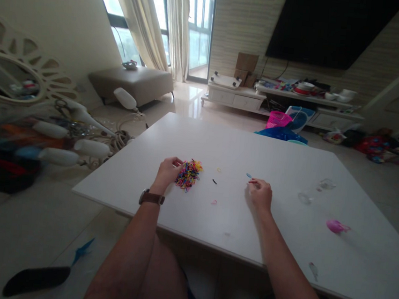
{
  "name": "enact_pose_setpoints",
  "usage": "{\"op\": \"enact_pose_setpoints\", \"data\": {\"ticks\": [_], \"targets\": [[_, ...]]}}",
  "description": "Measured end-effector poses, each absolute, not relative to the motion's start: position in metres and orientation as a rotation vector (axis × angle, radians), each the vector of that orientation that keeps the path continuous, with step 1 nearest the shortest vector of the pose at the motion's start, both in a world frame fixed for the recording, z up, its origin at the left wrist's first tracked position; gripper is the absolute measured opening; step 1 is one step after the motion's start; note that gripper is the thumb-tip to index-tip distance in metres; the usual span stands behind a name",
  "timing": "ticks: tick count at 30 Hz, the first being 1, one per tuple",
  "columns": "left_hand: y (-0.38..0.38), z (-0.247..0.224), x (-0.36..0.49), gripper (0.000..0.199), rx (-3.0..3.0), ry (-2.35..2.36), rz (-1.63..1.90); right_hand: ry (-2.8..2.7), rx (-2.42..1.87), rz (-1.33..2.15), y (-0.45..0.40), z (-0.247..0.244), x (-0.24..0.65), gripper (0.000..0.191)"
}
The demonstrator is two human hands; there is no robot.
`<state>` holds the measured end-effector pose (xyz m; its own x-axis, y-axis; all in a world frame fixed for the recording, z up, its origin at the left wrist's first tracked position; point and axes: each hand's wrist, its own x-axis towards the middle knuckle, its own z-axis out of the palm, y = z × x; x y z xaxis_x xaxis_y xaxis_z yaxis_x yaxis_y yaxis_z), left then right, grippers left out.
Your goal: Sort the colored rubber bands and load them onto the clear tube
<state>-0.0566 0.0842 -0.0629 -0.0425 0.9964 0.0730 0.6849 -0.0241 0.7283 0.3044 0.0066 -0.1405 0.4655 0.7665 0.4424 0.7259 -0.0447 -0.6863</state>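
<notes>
A heap of small multicoloured rubber bands (188,175) lies on the white table (200,140). At its left edge is my left hand (169,171), wearing a brown-strapped watch; its fingers are apart and touch the bands. My right hand (260,193) rests on the table further right, its thumb and fingertips pinched together. Just beyond those fingertips sits a small blue band (248,175); whether anything is in the pinch is too small to tell. Between the hands lie a yellow band (218,170), a black band (214,181) and a pink band (213,202).
On the right of the table are a clear plastic container (306,197), a pink object (336,226) and a small clear piece (313,271). A pale piece (227,234) lies near the front edge. Behind the table stands a pink basket (278,120); a lamp's white shades (93,148) stick out at left.
</notes>
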Motion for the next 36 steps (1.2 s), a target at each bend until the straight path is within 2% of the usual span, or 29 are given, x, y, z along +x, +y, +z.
{"op": "enact_pose_setpoints", "data": {"ticks": [4, 8, 12, 17, 27, 31, 36], "targets": [[0.083, -0.068, -0.057, 0.02, 1.826, 1.757, 0.789, -1.266, -1.781, 0.066, 0.006, -0.139, 0.304, 0.018], [0.081, -0.079, -0.051, 0.034, 2.013, 1.64, 0.616, -1.256, -1.781, 0.077, 0.006, -0.138, 0.303, 0.016], [0.082, -0.078, -0.046, 0.015, 2.034, 1.692, 0.628, -1.249, -1.775, 0.077, 0.005, -0.137, 0.302, 0.016], [0.08, -0.064, -0.046, 0.019, 1.916, 1.772, 0.761, -1.256, -1.781, 0.067, 0.006, -0.137, 0.301, 0.016], [0.077, -0.062, -0.049, 0.019, 1.902, 1.799, 0.749, -1.262, -1.778, 0.057, 0.006, -0.138, 0.303, 0.016], [0.075, -0.065, -0.044, 0.011, 2.072, 1.627, 0.627, -1.264, -1.789, 0.047, 0.006, -0.139, 0.302, 0.015], [0.071, -0.074, -0.03, 0.015, 2.206, 1.56, 0.44, -1.272, -1.784, 0.053, 0.006, -0.141, 0.303, 0.016]]}}
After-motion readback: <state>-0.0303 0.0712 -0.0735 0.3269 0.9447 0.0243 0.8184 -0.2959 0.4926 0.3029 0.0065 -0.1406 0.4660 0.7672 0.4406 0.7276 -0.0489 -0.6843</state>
